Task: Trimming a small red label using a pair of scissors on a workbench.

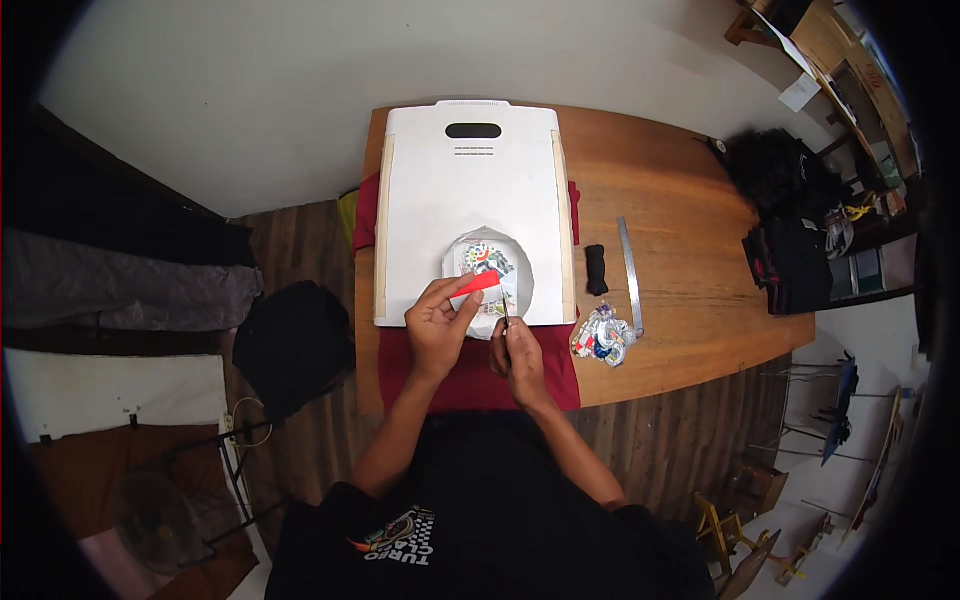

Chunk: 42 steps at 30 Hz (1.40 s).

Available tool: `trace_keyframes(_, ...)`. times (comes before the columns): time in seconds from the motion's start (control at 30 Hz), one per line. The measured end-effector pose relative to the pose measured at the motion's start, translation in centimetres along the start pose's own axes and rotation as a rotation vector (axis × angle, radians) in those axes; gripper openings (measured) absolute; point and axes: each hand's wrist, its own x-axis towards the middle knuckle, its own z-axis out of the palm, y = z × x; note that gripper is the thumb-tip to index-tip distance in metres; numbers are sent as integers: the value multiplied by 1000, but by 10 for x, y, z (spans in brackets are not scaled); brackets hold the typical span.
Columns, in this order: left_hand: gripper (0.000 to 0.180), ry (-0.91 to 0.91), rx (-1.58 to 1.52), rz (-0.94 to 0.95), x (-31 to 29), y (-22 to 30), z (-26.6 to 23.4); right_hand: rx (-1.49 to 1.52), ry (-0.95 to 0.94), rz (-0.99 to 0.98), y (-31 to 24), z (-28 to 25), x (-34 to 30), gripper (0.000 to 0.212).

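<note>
Ruler (630, 275), black bundle (596, 270), scraps (605, 338) beside white board (470, 190), left hand (438, 320) pinching red strip (476, 285), right hand (522, 358) gripping slim tool (506, 308)

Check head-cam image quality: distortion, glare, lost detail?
Head view: corners fall to black; the brown wooden table's edges bow, with a soft sheen toward its far side; the black cloth bundle at left loses detail; the slim tool in the right hand is too small to identify surely.
</note>
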Motion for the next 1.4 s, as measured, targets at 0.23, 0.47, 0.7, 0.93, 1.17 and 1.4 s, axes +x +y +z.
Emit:
trace_keyframes(0.23, 28, 7, -53, -55, 0, 12, 6, 31, 58, -17, 3, -8, 3, 33)
trace_keyframes(0.47, 28, -4, -37, -107, -3, 13, 5, 3, -5, 4, -4, -9, 1, 35)
trace_keyframes(0.7, 28, -25, -33, -78, -5, 11, 9, 28, -12, -18, 0, -8, 1, 35)
trace_keyframes(0.93, 29, -31, -26, -65, -7, 10, 10, 36, -14, -19, 0, -9, 1, 35)
trace_keyframes(1.17, 30, -31, -2, -63, -11, 13, 12, 71, -11, -29, 0, -8, 1, 33)
trace_keyframes(1.4, 29, -30, -6, -67, -12, 11, 14, 96, -13, -13, 1, -8, 0, 33)
